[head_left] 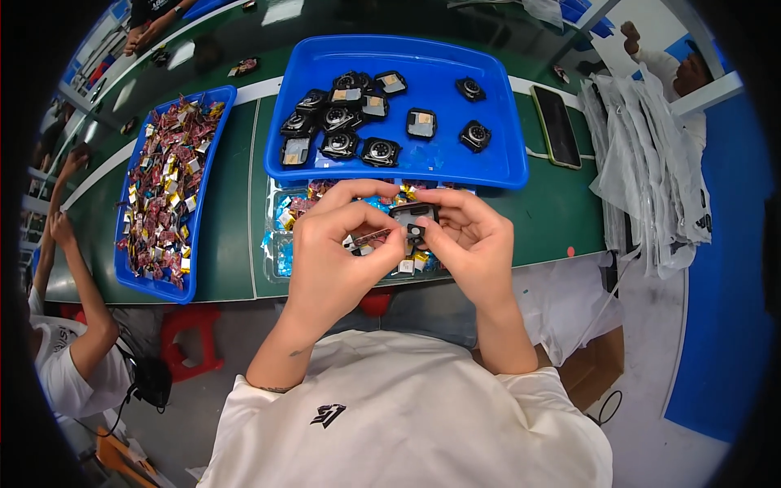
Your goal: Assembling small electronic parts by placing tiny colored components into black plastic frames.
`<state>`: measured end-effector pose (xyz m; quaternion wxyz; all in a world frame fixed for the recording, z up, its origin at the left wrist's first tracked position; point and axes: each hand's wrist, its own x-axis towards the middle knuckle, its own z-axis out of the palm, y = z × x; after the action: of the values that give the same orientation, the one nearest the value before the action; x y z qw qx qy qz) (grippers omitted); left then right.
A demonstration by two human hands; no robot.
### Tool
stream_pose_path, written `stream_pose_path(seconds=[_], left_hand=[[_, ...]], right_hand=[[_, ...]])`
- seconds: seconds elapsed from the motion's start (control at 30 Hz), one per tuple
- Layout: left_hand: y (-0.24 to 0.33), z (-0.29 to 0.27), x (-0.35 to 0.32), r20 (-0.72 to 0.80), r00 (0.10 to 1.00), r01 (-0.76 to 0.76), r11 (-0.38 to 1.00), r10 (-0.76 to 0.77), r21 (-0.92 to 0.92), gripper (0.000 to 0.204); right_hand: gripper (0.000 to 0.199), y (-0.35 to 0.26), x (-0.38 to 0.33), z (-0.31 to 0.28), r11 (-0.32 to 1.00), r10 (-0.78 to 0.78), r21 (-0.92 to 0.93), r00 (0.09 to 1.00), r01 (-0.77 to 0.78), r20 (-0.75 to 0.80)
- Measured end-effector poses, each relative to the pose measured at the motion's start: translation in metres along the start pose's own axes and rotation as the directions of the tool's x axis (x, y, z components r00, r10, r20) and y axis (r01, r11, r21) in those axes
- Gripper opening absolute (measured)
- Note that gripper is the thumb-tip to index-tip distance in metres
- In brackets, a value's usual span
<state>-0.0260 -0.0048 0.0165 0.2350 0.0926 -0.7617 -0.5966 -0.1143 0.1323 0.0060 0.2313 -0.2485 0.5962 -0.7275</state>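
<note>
Both hands meet over a clear plastic tray (282, 259) of small mixed parts, in yellow, white, blue and red. Between the fingers of my right hand (476, 248) is a black watch case (404, 216), tilted, with a small black piece at its edge by the thumb. My left hand (325, 244) pinches a thin, dark reddish part (371, 237) between thumb and forefinger; its exact kind is too small to tell. The left fingertips also come up close to the case. Just beyond, a large blue tray (455, 65) holds several black watch cases (340, 119).
At left lies a narrower blue tray (225, 102) heaped with small circuit boards and wrapped bits. A phone (556, 127) with a green edge rests right of the big tray, beside hanging plastic bags (647, 171). Other people's arms (81, 268) show at the left.
</note>
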Motion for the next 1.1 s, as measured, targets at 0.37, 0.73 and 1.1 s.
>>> stream_pose_path(seconds=[0.37, 0.73, 1.1], left_hand=[[0.001, 0.005, -0.004, -0.082, 0.996, 0.032, 0.992, -0.022, 0.124, 0.005], [-0.001, 0.01, -0.004, -0.11, 0.993, 0.052, 0.986, -0.035, 0.157, 0.003], [-0.007, 0.013, -0.011, -0.09, 0.996, 0.0, 0.987, 0.014, 0.161, 0.012]], right_hand=[[0.025, 0.008, -0.012, 0.006, 0.999, -0.045, -0.023, 0.999, 0.045, -0.011], [0.016, 0.017, -0.011, 0.01, 0.995, -0.102, -0.028, 0.988, 0.099, -0.116], [0.013, 0.027, -0.009, 0.007, 0.995, -0.1, 0.001, 0.978, 0.102, -0.183]])
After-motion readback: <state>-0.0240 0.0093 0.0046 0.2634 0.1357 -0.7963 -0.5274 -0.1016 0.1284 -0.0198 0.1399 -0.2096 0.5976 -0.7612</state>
